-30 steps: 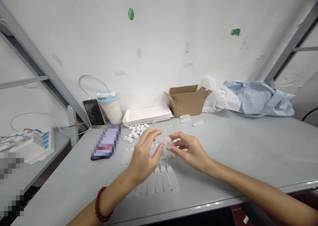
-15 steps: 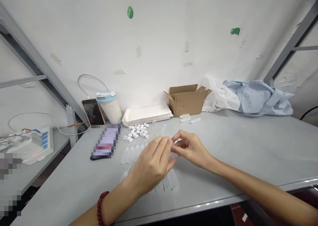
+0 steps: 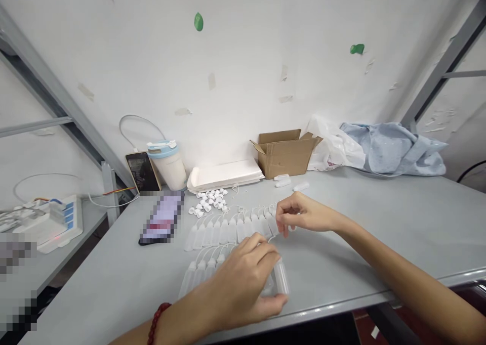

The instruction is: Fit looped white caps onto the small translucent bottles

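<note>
My left hand [image 3: 243,279] is closed over the right end of the front row, its thumb and fingers gripping a small translucent plastic bottle [image 3: 281,277] by its two ends. To the left, several capped bottles [image 3: 197,273] of that row show; others are hidden beneath the hand. Behind it runs a second row of translucent bottles [image 3: 228,231] with thin white cords curling from their tops. My right hand [image 3: 306,212] is at that row's right end, fingers curled and pinched together. A small whitish bit shows by its fingertips, too unclear to name.
Loose white caps [image 3: 207,202] lie behind the rows, by a white packet [image 3: 228,175]. A cardboard box [image 3: 286,158], loose bottles [image 3: 283,182], a plastic bag [image 3: 334,145] and blue cloth [image 3: 395,150] are farther right. A cup [image 3: 169,168] and phones [image 3: 142,173] stand left.
My hands, together over the rows before, are now apart. The left has come down and nearer to me, onto a bottle in the front row; the right has shifted slightly right.
</note>
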Demonstrator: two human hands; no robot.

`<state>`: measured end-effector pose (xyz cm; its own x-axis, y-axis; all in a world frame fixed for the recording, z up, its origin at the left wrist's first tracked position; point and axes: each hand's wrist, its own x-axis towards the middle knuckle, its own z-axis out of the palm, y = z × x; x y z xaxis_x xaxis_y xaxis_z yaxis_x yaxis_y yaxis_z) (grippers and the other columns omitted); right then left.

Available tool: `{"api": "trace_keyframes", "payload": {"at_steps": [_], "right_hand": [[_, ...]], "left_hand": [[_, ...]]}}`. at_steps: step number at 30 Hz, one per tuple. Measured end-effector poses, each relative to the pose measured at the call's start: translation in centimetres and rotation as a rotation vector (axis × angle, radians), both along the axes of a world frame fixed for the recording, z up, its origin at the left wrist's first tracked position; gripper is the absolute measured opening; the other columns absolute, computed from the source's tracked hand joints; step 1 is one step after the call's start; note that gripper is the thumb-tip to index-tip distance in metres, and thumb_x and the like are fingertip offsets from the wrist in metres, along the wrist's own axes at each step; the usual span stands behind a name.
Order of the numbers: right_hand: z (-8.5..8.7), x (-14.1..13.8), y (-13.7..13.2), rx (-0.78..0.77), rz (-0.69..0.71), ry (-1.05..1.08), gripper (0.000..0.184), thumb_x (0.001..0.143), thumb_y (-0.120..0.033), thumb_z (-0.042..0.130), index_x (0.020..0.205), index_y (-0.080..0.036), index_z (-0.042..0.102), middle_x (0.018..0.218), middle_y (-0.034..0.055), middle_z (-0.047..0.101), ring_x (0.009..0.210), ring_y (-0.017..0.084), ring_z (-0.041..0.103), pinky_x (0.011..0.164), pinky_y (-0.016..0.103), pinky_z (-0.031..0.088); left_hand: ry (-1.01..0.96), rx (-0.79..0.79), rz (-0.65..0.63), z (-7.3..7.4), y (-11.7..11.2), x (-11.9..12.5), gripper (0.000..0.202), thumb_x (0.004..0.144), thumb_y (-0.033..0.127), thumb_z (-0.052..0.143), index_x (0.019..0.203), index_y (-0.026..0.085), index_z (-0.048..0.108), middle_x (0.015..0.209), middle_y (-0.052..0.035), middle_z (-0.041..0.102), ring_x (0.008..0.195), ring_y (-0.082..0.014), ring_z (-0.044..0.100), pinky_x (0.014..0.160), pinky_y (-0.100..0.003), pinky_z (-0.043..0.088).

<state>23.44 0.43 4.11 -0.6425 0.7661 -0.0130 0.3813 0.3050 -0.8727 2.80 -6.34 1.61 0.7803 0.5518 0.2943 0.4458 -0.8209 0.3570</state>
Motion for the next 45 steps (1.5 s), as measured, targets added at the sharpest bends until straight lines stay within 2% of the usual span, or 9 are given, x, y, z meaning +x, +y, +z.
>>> {"api": "trace_keyframes", "payload": {"at_steps": [5,12,15,18,23,27,33,39,45], "right_hand": [[-0.5,-0.1,0.5,0.03,-0.137,0.024,0.018,0.076,-0.017,0.047,0.065,-0.014,0.061,0.063,0.0012,0.064,0.057,0.013,0.063,0.047,0.021,0.042],[-0.8,0.1,0.9,0.165,-0.182,-0.087,0.018,0.077,-0.018,0.046,0.068,-0.014,0.062,0.056,0.0004,0.063,0.052,0.012,0.059,0.046,0.02,0.039],[-0.9,0.5,1.4,0.376,-0.216,-0.226,0.02,0.079,-0.017,0.045,0.066,-0.015,0.06,0.056,0.0005,0.061,0.051,0.012,0.056,0.048,0.021,0.039],[-1.1,1.4,2.4,0.615,-0.297,-0.5,0.019,0.08,-0.014,0.044,0.067,-0.016,0.059,0.064,0.002,0.063,0.058,0.013,0.057,0.055,0.022,0.04],[-1.7,3.5,4.3,0.665,-0.41,-0.74,0.021,0.08,-0.006,0.043,0.089,-0.012,0.061,0.09,0.0111,0.064,0.077,0.02,0.06,0.062,0.026,0.04],[-2.1,4.5,5.2,0.647,-0.42,-0.823,0.031,0.076,0.002,0.043,0.099,-0.009,0.06,0.103,0.0163,0.06,0.095,0.026,0.057,0.068,0.028,0.041],[-2.8,4.9,5.9,0.608,-0.391,-0.866,0.037,0.075,0.005,0.043,0.105,-0.009,0.059,0.104,0.0155,0.061,0.099,0.025,0.056,0.074,0.028,0.041],[-3.3,5.4,6.6,0.597,-0.381,-0.865,0.04,0.075,0.006,0.043,0.108,-0.011,0.058,0.107,0.0132,0.061,0.101,0.022,0.056,0.077,0.025,0.041],[-3.8,6.1,7.2,0.588,-0.404,-0.884,0.047,0.069,0.011,0.041,0.106,-0.01,0.059,0.106,0.0137,0.062,0.103,0.024,0.054,0.074,0.024,0.039]], "left_hand": [[0.081,0.031,0.049,-0.2,0.2,-0.1,0.026,0.073,0.029,0.063,0.095,0.015,0.058,0.089,-0.0089,0.06,0.086,-0.0246,0.05,0.073,-0.037,0.047],[0.196,0.099,0.077,-0.3,0.5,0.0,0.026,0.073,0.029,0.062,0.092,0.012,0.059,0.084,-0.0096,0.059,0.085,-0.0265,0.048,0.073,-0.041,0.045],[0.233,0.102,0.077,-0.3,0.5,0.1,0.025,0.075,0.031,0.059,0.091,0.011,0.059,0.084,-0.0098,0.058,0.084,-0.0266,0.047,0.072,-0.041,0.045],[0.243,0.096,0.074,-0.2,0.4,0.0,0.025,0.075,0.031,0.058,0.091,0.012,0.059,0.085,-0.01,0.058,0.085,-0.0267,0.047,0.073,-0.041,0.044],[0.142,0.061,0.096,0.2,1.1,-0.3,0.026,0.08,0.034,0.055,0.096,0.014,0.058,0.088,-0.0097,0.06,0.086,-0.0254,0.049,0.075,-0.04,0.044],[0.021,0.082,0.231,0.5,3.4,-1.3,0.02,0.088,0.023,0.043,0.095,0.013,0.058,0.091,-0.0096,0.062,0.09,-0.0232,0.051,0.077,-0.037,0.044],[0.082,0.107,0.469,0.4,9.9,-3.0,0.021,0.084,0.017,0.041,0.091,0.014,0.061,0.092,-0.01,0.064,0.094,-0.0247,0.054,0.083,-0.039,0.043],[0.153,0.013,0.459,0.7,14.7,-2.7,0.022,0.077,0.016,0.045,0.074,0.013,0.067,0.081,-0.0103,0.069,0.083,-0.0251,0.06,0.077,-0.035,0.044],[0.214,-0.18,0.36,1.2,14.5,-2.0,0.021,0.071,0.026,0.053,0.065,0.014,0.069,0.065,-0.0028,0.068,0.061,-0.0161,0.061,0.054,-0.022,0.041]]}}
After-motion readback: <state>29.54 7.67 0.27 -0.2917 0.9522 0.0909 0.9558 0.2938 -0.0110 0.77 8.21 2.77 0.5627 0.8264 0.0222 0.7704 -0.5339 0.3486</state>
